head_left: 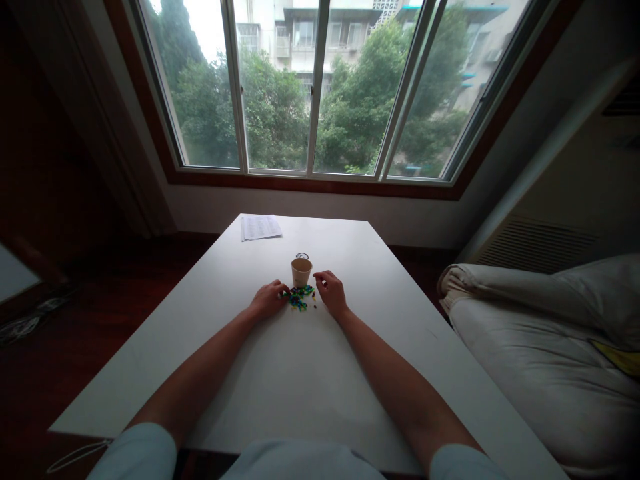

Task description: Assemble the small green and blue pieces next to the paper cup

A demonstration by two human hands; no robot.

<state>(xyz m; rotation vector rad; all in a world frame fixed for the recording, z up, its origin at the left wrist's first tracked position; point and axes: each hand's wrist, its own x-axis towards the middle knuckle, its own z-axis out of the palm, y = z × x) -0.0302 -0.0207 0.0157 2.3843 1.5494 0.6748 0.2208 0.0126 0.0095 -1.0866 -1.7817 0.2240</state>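
Note:
A small heap of tiny coloured pieces [301, 297], green, blue and yellow, lies on the white table [280, 373]. Just behind it stands a brown paper cup [301, 271], upright. My left hand [271, 299] rests on the table at the left edge of the heap, fingers curled and touching the pieces. My right hand [330, 291] sits at the right of the heap beside the cup, fingertips pinched together; whether a piece is between them is too small to tell.
A printed sheet of paper [261, 227] lies at the table's far left corner. A small dark ring-shaped object [302, 256] sits behind the cup. A pale cushioned sofa [540, 347] stands to the right. A large window [320, 87] faces me.

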